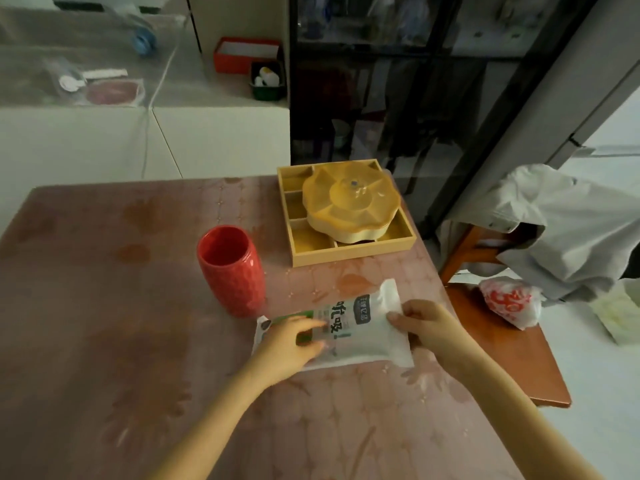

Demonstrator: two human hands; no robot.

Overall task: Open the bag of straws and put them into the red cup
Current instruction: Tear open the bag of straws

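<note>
Head view: saw bag [349, 327] lying flat on table [104, 306] just before upright cup [232, 271], pressed under left hand [294, 341], fingers fairly straight, and pinched at its right end by right hand [426, 327]; feared scattering straws or toppling cup through too sharp a tear.

Bare forearms [221, 407], left hand [289, 346], right hand [424, 327]

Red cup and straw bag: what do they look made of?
The red cup looks like glazed ceramic: glossy, dimpled wall, though hard plastic is possible. The straw bag looks like thin plastic film: whitish, printed, wrinkled, flat sealed ends.
</note>
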